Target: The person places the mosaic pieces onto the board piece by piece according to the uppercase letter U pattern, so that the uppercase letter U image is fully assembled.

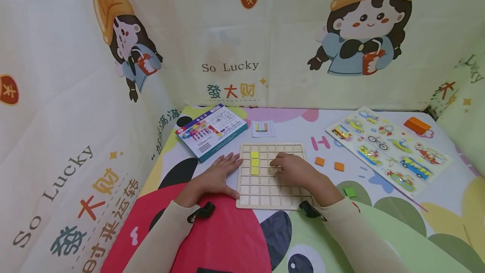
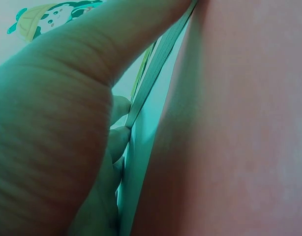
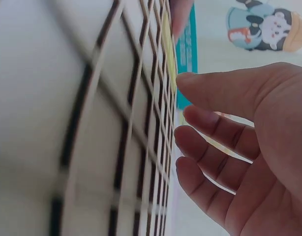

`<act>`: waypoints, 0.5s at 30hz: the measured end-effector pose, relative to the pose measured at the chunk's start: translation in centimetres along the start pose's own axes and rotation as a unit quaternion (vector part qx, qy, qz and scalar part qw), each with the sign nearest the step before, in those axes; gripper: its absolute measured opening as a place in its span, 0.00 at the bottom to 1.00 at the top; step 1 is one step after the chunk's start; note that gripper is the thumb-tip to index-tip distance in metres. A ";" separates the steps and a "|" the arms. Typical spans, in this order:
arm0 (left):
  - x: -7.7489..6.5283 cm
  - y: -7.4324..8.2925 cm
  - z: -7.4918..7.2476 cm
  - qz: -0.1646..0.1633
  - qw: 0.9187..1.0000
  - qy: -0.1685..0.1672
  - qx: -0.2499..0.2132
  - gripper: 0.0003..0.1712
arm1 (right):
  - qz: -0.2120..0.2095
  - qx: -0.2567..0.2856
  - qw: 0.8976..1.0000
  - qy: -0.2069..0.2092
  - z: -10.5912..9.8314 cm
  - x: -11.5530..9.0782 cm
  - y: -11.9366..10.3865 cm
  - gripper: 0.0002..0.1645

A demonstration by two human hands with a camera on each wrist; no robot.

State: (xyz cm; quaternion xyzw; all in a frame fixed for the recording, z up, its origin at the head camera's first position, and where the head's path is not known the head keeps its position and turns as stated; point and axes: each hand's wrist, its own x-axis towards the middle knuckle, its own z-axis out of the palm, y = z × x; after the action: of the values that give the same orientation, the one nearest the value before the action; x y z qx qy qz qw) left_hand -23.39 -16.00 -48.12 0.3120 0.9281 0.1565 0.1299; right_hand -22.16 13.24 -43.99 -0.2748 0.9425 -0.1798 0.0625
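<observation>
A square wooden grid board [image 1: 250,201] lies on the table, with three yellow tiles [image 1: 254,162] in one column of its cells. My left hand [image 1: 214,177] rests at the board's left side, fingers spread and fairly straight. Its thumb touches the edge near the lower left corner. Over the board's right half is my right hand [image 1: 297,171], fingertips down at the cells. In the right wrist view its thumb [image 3: 210,91] and slightly bent fingers stand apart, with nothing visible between them. A yellow tile [image 3: 167,49] shows beyond the thumb; cells under the hand are hidden.
Two orange tiles [image 1: 339,166] and a green tile [image 1: 350,192] lie right of the board. Behind it are a small printed grid card [image 1: 263,129] and a flat box [image 1: 212,132]. A vehicle picture board [image 1: 390,151] and an orange object [image 1: 417,125] lie farther right.
</observation>
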 end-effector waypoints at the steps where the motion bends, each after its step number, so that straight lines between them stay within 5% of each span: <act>1: 0.0 0.0 0.0 -0.001 1.000 0.000 0.000 0.70 | 0.005 0.000 1.000 -0.001 -0.2 -0.3 0.3 0.16; 15: 0.0 -0.1 0.2 -0.010 1.000 -0.004 -0.010 0.71 | 0.036 0.015 0.999 0.009 -1.9 -5.3 4.9 0.18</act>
State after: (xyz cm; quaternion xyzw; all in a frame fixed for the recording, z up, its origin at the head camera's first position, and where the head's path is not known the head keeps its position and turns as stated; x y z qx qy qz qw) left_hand -23.37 -16.04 -48.32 0.3022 0.9290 0.1631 0.1381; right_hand -20.55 20.55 -43.91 -0.2383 0.9493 -0.1945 0.0642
